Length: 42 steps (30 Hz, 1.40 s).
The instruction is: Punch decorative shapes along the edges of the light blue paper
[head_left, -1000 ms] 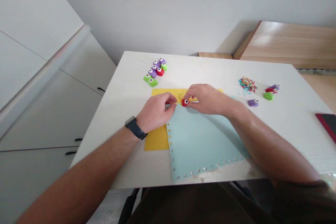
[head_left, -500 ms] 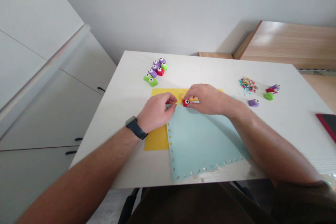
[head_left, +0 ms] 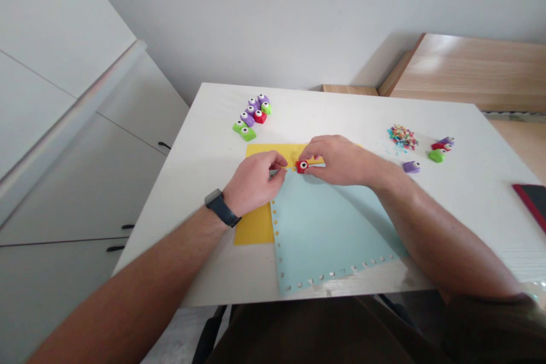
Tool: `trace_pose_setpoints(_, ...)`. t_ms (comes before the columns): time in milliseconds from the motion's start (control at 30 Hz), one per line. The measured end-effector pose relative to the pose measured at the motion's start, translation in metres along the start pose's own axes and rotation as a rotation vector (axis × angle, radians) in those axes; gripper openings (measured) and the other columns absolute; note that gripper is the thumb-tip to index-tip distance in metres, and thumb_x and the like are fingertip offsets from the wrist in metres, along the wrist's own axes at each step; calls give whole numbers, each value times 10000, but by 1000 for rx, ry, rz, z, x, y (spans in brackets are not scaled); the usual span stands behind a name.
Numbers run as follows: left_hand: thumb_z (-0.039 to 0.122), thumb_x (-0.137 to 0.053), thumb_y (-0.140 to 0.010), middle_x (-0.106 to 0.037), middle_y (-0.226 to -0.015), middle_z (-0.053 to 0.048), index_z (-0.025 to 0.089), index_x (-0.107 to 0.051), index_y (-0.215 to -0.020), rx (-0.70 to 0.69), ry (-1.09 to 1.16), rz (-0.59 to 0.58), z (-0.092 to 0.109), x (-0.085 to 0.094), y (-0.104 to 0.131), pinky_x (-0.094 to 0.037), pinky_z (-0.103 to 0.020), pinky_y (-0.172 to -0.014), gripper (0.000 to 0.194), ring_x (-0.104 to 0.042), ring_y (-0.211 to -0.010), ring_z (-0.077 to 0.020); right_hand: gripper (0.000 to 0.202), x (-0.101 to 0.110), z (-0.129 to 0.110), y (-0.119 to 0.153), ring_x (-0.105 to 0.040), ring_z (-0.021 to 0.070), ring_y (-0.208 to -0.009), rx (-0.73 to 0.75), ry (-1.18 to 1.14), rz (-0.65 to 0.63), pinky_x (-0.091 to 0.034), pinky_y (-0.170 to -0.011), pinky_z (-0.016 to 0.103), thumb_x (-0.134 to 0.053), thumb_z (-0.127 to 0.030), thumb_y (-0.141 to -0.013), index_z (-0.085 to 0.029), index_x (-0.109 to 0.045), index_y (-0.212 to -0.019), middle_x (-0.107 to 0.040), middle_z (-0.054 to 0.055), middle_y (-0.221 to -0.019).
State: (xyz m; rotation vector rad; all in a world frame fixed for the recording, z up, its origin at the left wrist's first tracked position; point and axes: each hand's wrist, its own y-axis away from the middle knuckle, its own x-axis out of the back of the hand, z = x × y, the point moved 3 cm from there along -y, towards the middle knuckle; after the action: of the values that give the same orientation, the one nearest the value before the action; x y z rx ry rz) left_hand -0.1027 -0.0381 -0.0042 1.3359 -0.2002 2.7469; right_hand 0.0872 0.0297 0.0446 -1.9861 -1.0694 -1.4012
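A light blue sheet of paper [head_left: 333, 227] has small shapes punched along its left and near edges. My left hand [head_left: 258, 179], with a dark watch on the wrist, pinches the sheet at its far left corner. Between the thumb and fingers of my right hand [head_left: 335, 159] is a red craft punch [head_left: 302, 166] with a white round top, set at the sheet's far edge. Under the blue sheet lies a yellow sheet [head_left: 255, 226], showing at the left and far side.
Several purple, green and red punches [head_left: 251, 116] stand grouped at the far left of the white table [head_left: 333, 116]. A pile of colourful paper bits [head_left: 403, 137] and more punches [head_left: 438, 154] lie on the right. A dark, red-edged object [head_left: 533, 202] rests at the right edge.
Both hands keep nearly the same place and hold. The right hand and the red punch have shifted very slightly; the sheets lie as before.
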Motion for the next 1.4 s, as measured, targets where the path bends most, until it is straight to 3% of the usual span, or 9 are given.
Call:
trace_pose_setpoints(167,283,-567,-923,-769,-1012,-50,200,-699,-1015,-27,-5,11,-1,-1,0,-544,-360,-837,182,-716,-922,-223,259,9,8,4,-691,232,-1014,-15,49,31,-481,-928,338,-637,-272,-928,-165,-777,-1118,-773,99,-1125)
trace_pose_setpoints(333,255,-550,-934,-758,-1011,-48,200,-711,-1047,-51,3,-1,0,-1,0,-532,-356,-854,204,-701,-922,-217,313,6,21,8,-704,259,-1015,-67,144,-73,-496,-895,358,-640,-327,-920,-193,-775,-1168,-783,93,-1130)
trace_pose_setpoints(500,194,-501,-960,-726,-979,-70,199,-703,-1257,-154,-67,-10,1,-3,0,-508,-382,-891,359,-664,-935,-230,272,-5,25,4,-709,273,-1013,-76,185,-143,-494,-894,361,-625,-288,-917,-197,-787,-1117,-786,113,-1095)
trace_pose_setpoints(733,168,-457,-982,-661,-916,-85,262,-706,-1335,-197,-209,-40,1,-9,1,-481,-390,-851,441,-610,-876,-239,206,-12,28,-1,-710,256,-964,-99,155,-99,-493,-859,340,-594,-245,-921,-203,-770,-1021,-772,99,-1020)
trace_pose_setpoints(1233,196,-460,-993,-661,-922,-85,277,-693,-1351,-190,-217,-21,2,-11,1,-477,-404,-868,435,-620,-919,-252,187,-19,26,-4,-690,252,-927,-125,176,-93,-489,-805,329,-549,-228,-954,-182,-728,-979,-738,131,-992)
trace_pose_setpoints(1400,283,-508,-1002,-660,-936,-81,275,-694,-1341,-180,-198,-21,2,-10,2,-480,-407,-883,387,-626,-931,-252,186,-18,23,-4,-689,253,-916,-127,188,-88,-488,-791,330,-541,-225,-959,-172,-718,-974,-734,140,-1006)
